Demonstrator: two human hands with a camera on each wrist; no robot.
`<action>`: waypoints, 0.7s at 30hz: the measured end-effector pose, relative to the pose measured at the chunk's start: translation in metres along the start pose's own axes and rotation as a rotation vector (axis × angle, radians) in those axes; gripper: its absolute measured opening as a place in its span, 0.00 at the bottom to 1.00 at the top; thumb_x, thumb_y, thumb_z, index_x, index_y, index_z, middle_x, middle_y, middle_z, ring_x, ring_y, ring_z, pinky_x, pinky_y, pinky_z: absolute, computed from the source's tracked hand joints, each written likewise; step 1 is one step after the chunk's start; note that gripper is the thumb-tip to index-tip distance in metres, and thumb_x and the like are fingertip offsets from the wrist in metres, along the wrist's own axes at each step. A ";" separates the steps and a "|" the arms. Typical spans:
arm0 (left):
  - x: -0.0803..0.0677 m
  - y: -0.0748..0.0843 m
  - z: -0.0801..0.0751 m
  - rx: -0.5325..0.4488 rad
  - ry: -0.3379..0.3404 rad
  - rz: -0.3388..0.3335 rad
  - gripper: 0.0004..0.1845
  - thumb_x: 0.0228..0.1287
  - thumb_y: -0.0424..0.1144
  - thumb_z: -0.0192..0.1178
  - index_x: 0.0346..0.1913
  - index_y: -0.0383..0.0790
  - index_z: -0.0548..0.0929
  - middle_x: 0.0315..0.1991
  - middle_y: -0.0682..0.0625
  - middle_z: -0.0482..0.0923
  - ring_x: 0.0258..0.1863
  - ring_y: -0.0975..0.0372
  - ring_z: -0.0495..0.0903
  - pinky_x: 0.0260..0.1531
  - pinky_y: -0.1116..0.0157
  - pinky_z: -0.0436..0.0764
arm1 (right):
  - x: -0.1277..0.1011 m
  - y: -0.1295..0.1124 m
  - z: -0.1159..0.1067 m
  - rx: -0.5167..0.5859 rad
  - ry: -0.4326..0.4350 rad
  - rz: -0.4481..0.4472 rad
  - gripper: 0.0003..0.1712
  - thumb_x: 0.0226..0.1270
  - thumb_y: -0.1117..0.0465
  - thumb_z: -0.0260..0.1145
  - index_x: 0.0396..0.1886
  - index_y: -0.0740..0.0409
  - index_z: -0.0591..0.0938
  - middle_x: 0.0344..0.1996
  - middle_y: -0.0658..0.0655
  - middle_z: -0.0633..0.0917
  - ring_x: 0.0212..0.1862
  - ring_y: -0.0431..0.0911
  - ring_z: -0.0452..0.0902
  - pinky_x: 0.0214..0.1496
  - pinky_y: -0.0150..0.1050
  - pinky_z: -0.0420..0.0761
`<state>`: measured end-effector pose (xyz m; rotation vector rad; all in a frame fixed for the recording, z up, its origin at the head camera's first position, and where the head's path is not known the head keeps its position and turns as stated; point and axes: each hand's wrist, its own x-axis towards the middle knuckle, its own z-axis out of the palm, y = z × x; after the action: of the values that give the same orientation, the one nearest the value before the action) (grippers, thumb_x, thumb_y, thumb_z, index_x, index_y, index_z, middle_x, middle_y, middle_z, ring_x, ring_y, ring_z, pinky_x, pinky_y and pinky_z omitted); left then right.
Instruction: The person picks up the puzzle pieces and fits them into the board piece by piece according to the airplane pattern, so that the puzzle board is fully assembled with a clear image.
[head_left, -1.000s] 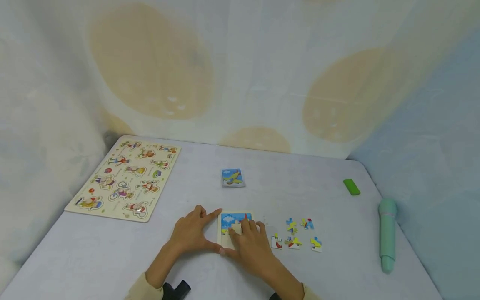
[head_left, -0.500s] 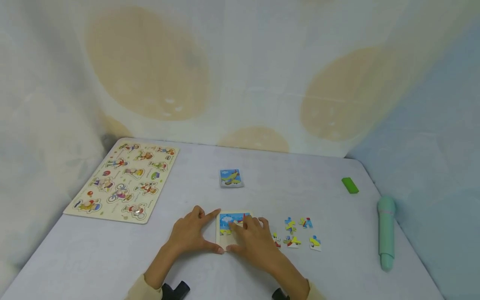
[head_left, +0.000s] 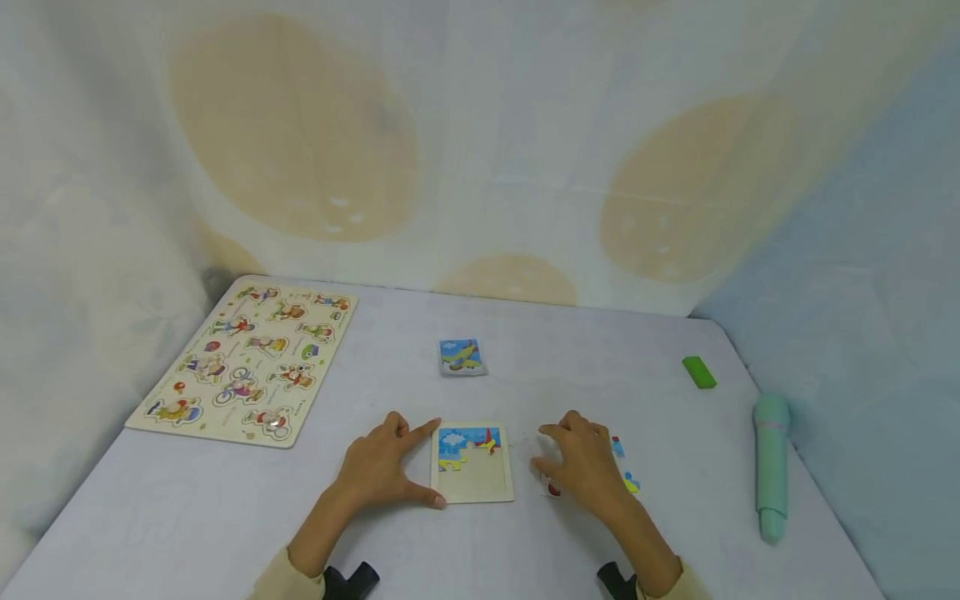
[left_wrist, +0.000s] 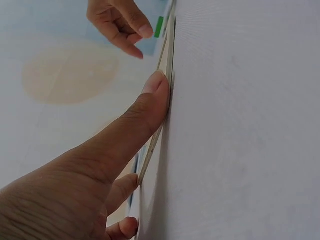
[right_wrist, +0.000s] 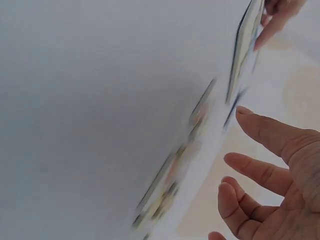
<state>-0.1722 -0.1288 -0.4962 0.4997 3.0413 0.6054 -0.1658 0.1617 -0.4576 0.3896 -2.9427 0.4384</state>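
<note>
A small square puzzle tray (head_left: pixel 480 487) lies on the white table, with joined sky, cloud and yellow pieces along its top and left and a bare lower part. My left hand (head_left: pixel 378 467) holds the tray at its left side, forefinger at the upper corner and thumb at the lower one; the left wrist view shows the thumb (left_wrist: pixel 156 95) against the edge. To the right, my right hand (head_left: pixel 585 467) is over the loose puzzle pieces, thumb and forefinger apart with nothing between them. It hides several pieces; a red-marked piece (head_left: pixel 553 490) and a blue-and-yellow piece (head_left: pixel 632 482) peek out.
Behind the tray sits a small packet with an aeroplane picture (head_left: pixel 462 357). A large board of cartoon figures (head_left: pixel 225 422) lies at the left. Toward the right edge are a green block (head_left: pixel 699 372) and a mint-green tube (head_left: pixel 772 467). Printed cloth hangs around the table.
My right hand has left the tray and moved right to the loose pieces. A piece with red and yellow now shows at the tray's upper right. The left hand stays put.
</note>
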 end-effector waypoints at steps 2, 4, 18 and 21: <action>0.000 0.000 0.001 0.003 -0.001 0.002 0.58 0.15 0.80 0.62 0.64 0.64 0.68 0.35 0.54 0.58 0.24 0.64 0.59 0.19 0.67 0.57 | -0.002 0.012 -0.002 0.008 0.005 0.030 0.27 0.42 0.53 0.77 0.44 0.59 0.84 0.32 0.52 0.75 0.35 0.43 0.70 0.53 0.57 0.62; 0.000 -0.001 0.001 0.003 0.000 0.004 0.59 0.15 0.80 0.61 0.64 0.64 0.68 0.35 0.54 0.58 0.24 0.64 0.59 0.19 0.67 0.57 | -0.004 0.022 -0.003 0.005 0.002 0.052 0.27 0.41 0.53 0.77 0.43 0.60 0.84 0.32 0.54 0.76 0.35 0.44 0.71 0.52 0.58 0.63; 0.001 -0.002 0.001 -0.002 -0.021 -0.014 0.60 0.14 0.83 0.58 0.65 0.66 0.66 0.36 0.54 0.59 0.24 0.63 0.59 0.20 0.66 0.58 | -0.011 0.047 -0.006 -0.028 0.013 0.169 0.26 0.41 0.51 0.77 0.36 0.67 0.84 0.32 0.57 0.76 0.38 0.49 0.72 0.46 0.57 0.66; 0.001 -0.002 0.002 -0.003 -0.021 -0.014 0.60 0.14 0.83 0.57 0.64 0.66 0.66 0.36 0.54 0.59 0.24 0.63 0.59 0.19 0.66 0.58 | -0.011 0.048 -0.005 -0.026 0.012 0.174 0.26 0.42 0.51 0.76 0.36 0.66 0.84 0.32 0.57 0.75 0.38 0.49 0.72 0.46 0.57 0.66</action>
<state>-0.1741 -0.1296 -0.4986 0.4816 3.0212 0.6000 -0.1679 0.2104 -0.4679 0.1272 -2.9790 0.4210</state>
